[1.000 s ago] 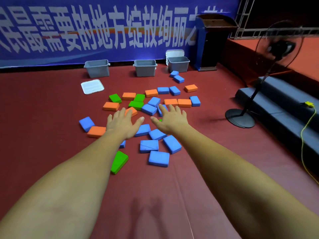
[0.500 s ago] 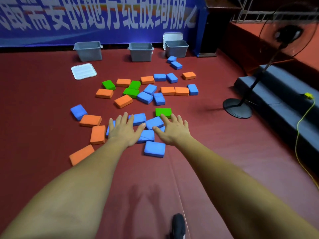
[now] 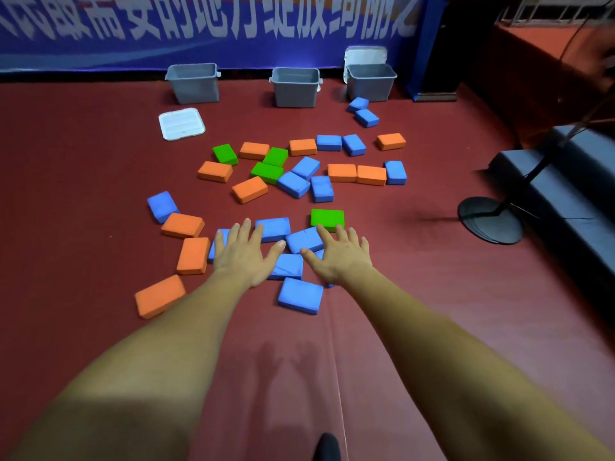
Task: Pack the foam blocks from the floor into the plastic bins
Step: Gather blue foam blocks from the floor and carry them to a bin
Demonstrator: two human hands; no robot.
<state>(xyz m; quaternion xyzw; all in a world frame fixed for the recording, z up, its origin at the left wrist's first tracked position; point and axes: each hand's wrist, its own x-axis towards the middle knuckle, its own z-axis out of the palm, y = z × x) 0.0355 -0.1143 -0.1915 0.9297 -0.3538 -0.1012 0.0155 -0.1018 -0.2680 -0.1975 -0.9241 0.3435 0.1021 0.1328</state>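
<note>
Foam blocks, blue, orange and green: all in view lie loose on the red floor, and I see none in a bin. Grey plastic bins, three: open in a row at the far wall under the banner, well apart from the scatter. Their insides are hidden from me. White lid: flat on the floor near the left bin, off so that blocks can go in. A second lid leans behind the right bin. Person's left hand: palm down, fingers straight and spread, holding nothing, over the near blue cluster. Person's right hand: likewise splayed and empty, fingertips at the near edge of a green block. I cannot tell whether either palm touches foam. I judge the hands are spread wide to gather several of the close-packed blue blocks at once, as these look light and lie touching. Black fan: base on the floor at right, away from the blocks.
</note>
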